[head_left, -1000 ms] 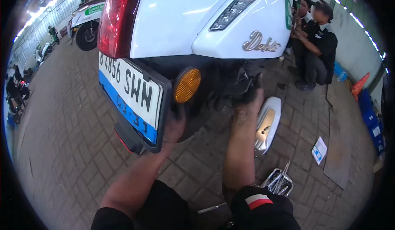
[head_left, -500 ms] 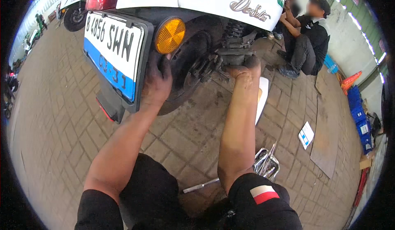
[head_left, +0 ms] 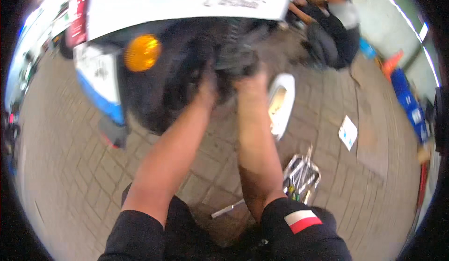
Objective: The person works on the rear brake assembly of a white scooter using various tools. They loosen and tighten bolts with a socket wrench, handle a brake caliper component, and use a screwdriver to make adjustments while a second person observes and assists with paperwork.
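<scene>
Paved flr (head_left: 70,177) under scooter (head_left: 182,1); 1 orange cone (head_left: 391,64) nr wall (head_left: 395,25).

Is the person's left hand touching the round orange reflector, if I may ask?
No, the left hand is apart from the orange reflector, to its right, near the dark parts beneath the white bodywork.

You are in what looks like a motor-scooter repair workshop: the rear of a white scooter (head_left: 187,1) rises in front of you, and a metal tray (head_left: 320,172) of hand tools and a loose white part (head_left: 289,97) lie on your brick-paved floor (head_left: 336,200). Beyond, a crouching person (head_left: 343,41) in dark clothing and an orange cone (head_left: 391,65) show near the pale wall (head_left: 397,20) to your right.
</scene>
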Demonstrator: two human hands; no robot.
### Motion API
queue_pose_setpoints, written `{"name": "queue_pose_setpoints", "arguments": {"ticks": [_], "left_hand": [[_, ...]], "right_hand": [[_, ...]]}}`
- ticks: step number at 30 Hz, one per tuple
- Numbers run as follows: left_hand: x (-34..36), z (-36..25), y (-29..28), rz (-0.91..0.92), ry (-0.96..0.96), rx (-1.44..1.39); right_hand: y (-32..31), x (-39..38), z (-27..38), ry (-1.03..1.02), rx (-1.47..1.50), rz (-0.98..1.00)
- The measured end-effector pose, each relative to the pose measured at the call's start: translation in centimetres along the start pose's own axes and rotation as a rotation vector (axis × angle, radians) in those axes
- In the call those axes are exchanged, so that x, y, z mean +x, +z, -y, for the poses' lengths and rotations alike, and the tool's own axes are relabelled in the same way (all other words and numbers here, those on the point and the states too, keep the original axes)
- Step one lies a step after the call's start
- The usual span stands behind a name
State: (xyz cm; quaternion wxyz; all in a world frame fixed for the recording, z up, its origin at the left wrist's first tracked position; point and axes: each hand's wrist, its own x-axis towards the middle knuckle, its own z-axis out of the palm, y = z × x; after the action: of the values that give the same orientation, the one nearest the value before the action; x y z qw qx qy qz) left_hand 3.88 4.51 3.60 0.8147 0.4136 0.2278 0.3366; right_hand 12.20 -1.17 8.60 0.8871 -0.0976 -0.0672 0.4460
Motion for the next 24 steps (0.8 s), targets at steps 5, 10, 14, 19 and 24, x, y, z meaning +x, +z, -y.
{"name": "queue_pose_setpoints", "arguments": {"ticks": [5,10,14,19,24], "left_hand": [[1.9,5.5,-4.5,0.432,0.167,-0.509],[0.5,7.0,1.3,1.001,-0.295,-1.194],[0.3,7.1,2.8,1.092,-0.377,-1.328],[-0.2,6.9,4.7,1.179,-0.337,-1.469],[0.0,6.9,4.0,1.047,-0.338,-1.658]], "right_hand": [[-6.1,-2.8,-1.9,0.195,-0.007,-0.274],[-9.5,-10.4,6.5,-0.015,-0.959,-0.333],[-14.2,-14.5,21.1,-0.014,-0.915,-0.166],[-25.3,-20.2,30.9,0.850,-2.452,-0.389],[-34.9,-28.3,23.6,1.205,-2.420,-0.681]]}}
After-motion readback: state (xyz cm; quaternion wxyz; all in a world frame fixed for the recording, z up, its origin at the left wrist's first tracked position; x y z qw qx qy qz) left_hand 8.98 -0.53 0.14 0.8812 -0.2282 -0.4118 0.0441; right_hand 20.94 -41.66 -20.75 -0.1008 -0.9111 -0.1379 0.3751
